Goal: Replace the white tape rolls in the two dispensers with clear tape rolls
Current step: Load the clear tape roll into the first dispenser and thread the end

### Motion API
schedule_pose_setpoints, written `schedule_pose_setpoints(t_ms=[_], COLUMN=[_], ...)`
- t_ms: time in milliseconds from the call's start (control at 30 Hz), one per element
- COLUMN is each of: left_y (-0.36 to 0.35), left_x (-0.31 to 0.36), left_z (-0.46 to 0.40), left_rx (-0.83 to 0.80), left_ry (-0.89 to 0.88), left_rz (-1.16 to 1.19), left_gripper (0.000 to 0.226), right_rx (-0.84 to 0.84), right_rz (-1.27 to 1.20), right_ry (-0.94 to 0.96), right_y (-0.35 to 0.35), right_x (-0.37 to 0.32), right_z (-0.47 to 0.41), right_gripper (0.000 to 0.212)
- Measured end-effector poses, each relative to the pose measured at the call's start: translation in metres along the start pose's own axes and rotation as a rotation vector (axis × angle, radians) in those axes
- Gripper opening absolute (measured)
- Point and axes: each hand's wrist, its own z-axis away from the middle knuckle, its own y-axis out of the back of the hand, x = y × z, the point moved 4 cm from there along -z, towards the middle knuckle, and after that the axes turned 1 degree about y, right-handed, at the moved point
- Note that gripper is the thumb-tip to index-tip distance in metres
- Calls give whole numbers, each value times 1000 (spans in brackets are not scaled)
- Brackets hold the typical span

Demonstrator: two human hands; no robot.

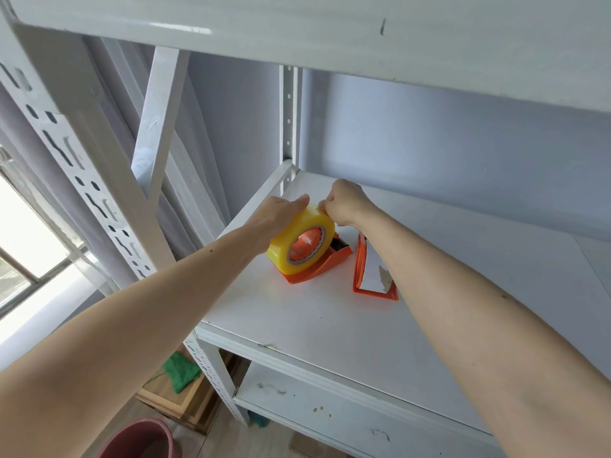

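A yellowish clear tape roll (pixel 291 241) sits in an orange dispenser (pixel 325 264) on the white shelf (pixel 330 319). My left hand (pixel 281 214) holds the roll from its far left side. My right hand (pixel 347 203) pinches at the top edge of the roll with closed fingers; whether it grips a tape end I cannot tell. A second orange dispenser (pixel 375 282) lies to the right, partly hidden under my right forearm, with a white surface showing inside it.
The shelf above (pixel 330 28) hangs low over the work area. White slotted uprights (pixel 99 193) stand at left. Below are a lower shelf (pixel 330 401), a green cloth (pixel 180 371) on a wooden box, and a dark red bucket (pixel 139 441) on the floor.
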Motion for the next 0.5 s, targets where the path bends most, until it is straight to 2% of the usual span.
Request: schedule_pose_setpoints(t_ms=[100,300,500], left_y=[-1,2,5], left_x=[1,0,-4], left_z=[1,3,2], left_rx=[2,-42,-69], left_ry=[-25,-56,-64], left_rz=[-33,-26,-17], left_gripper=[34,36,40], right_rx=[-16,-102,-174], right_rz=[-19,-537,-720], right_ry=[-33,-279,-359], right_y=[-1,-7,-6], right_x=[5,22,27], right_z=[1,-1,4], right_gripper=[21,17,17])
